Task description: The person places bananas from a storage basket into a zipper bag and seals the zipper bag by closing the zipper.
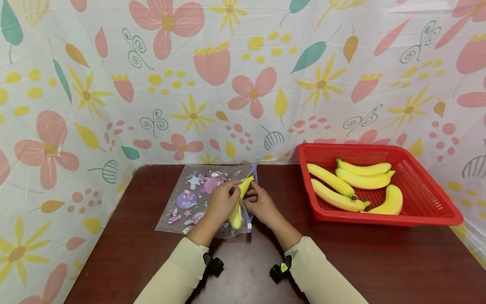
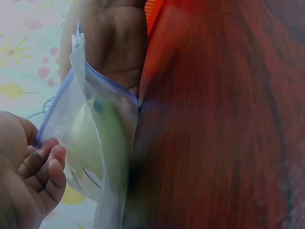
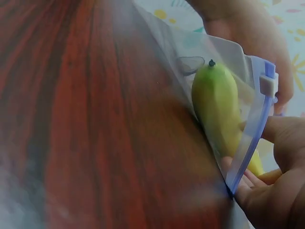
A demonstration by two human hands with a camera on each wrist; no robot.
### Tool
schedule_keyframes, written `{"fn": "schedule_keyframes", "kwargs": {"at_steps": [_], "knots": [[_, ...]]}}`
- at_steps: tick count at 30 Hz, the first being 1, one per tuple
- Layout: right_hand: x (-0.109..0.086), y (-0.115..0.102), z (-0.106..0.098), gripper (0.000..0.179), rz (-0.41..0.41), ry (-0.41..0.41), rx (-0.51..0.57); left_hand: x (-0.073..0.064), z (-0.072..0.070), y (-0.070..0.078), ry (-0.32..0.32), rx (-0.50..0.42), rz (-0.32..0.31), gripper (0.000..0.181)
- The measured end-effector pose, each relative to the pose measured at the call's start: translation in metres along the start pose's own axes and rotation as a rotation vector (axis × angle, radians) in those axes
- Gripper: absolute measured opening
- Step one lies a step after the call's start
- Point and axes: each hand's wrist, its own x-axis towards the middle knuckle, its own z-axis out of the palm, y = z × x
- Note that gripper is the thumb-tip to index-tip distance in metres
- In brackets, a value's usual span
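Observation:
A clear zip bag with pink and purple cartoon prints lies on the table, its purple zip edge with a white slider facing right. Inside its mouth is a yellow banana, greenish at its near dark-tipped end; the far end reaches past the zip edge. My left hand pinches the bag's upper layer by the zip, holding the mouth apart, as the left wrist view shows. At the mouth, my right hand has its fingers around the banana's far end, some of them inside the bag.
To the right stands a red plastic basket with several bananas in it. The dark brown table ends at the back against a flower-printed cloth. Each sleeved forearm carries a small black wrist camera.

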Motion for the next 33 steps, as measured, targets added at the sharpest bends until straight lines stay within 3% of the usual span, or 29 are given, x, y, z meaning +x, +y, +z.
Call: {"fn": "schedule_keyframes", "kwargs": {"at_steps": [7, 10, 23, 33], "knots": [[-0.0032, -0.0031, 0.0027, 0.036, -0.088, 0.005, -0.059, -0.0001, -0.0008, 0.0019, 0.001, -0.022, 0.004, 0.030], [-0.0044, -0.0050, 0.0036, 0.027, -0.138, -0.025, -0.095, -0.0004, -0.0014, 0.0028, 0.002, -0.026, 0.001, 0.030], [-0.0077, -0.0027, 0.0013, 0.042, -0.212, -0.085, -0.212, -0.0019, -0.0027, 0.0043, 0.033, -0.050, 0.015, 0.028], [-0.0087, -0.0020, -0.0006, 0.037, -0.254, -0.110, -0.201, -0.0022, -0.0026, 0.0046, 0.037, -0.063, 0.021, 0.028]]}}
